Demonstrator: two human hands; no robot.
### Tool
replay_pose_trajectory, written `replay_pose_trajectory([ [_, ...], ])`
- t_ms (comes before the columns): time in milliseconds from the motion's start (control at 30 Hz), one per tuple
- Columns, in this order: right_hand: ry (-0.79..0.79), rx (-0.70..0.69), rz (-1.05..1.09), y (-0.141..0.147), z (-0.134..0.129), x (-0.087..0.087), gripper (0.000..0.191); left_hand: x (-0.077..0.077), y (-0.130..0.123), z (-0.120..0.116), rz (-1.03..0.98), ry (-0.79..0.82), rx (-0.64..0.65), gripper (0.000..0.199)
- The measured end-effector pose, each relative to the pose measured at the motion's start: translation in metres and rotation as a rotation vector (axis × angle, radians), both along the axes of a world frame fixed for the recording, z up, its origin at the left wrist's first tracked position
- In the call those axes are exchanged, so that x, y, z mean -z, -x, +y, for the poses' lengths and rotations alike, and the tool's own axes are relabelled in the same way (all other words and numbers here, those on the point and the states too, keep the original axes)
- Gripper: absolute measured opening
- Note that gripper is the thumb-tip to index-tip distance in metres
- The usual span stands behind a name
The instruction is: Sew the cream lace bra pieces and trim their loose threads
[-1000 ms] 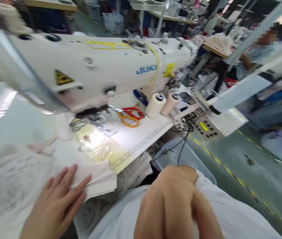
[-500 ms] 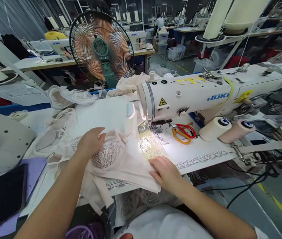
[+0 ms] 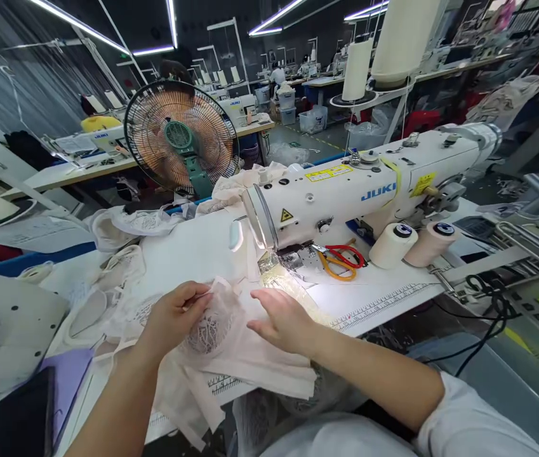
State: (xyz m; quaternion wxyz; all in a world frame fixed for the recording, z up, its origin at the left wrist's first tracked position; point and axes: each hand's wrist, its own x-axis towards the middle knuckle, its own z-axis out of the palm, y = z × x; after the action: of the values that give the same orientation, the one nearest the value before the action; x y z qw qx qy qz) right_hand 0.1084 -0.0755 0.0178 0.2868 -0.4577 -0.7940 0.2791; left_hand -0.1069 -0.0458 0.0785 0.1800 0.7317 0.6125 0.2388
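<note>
left hand (image 3: 178,317): pinching lace bra piece (image 3: 209,333) by upper edge | right hand (image 3: 283,320): thumb and fingers apart, piece's 3 o'clock | piece: on white sewing table (image 3: 183,251); JUKI sewing machine (image 3: 331,200) 1 o'clock, red-and-orange-handled scissors (image 3: 344,260) 2 o'clock, smartphone (image 3: 24,412) 8 o'clock

Lace bra cup (image 3: 209,335) in pale pink with branch-like pattern, white sewing machine (image 3: 333,198) with blue letters (image 3: 378,192), scissors (image 3: 343,261) having red and orange handles (image 3: 340,277), cream thread cone (image 3: 391,249), purple sheet (image 3: 73,381)
</note>
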Motion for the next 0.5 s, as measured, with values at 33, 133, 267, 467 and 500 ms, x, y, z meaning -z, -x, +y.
replay_pose_trajectory([
  [33,0.03,-0.018,-0.008,0.008,0.004,-0.001,0.041,-0.002,-0.002,-0.003,-0.004,-0.008,0.022,0.032],
  [133,0.103,-0.073,-0.04,0.025,0.011,0.003,0.028,-0.005,-0.003,-0.008,-0.006,-0.022,0.066,0.031],
  [267,0.122,-0.066,-0.044,0.029,0.013,0.018,0.007,0.003,0.012,-0.004,0.138,-0.046,0.094,0.036],
  [467,0.098,-0.07,-0.022,0.019,0.005,0.023,0.009,0.036,0.014,-0.003,0.342,0.048,0.086,0.04],
  [500,0.094,-0.086,-0.016,0.015,0.002,0.023,0.008,0.037,0.01,-0.008,0.331,0.063,0.092,0.03],
])
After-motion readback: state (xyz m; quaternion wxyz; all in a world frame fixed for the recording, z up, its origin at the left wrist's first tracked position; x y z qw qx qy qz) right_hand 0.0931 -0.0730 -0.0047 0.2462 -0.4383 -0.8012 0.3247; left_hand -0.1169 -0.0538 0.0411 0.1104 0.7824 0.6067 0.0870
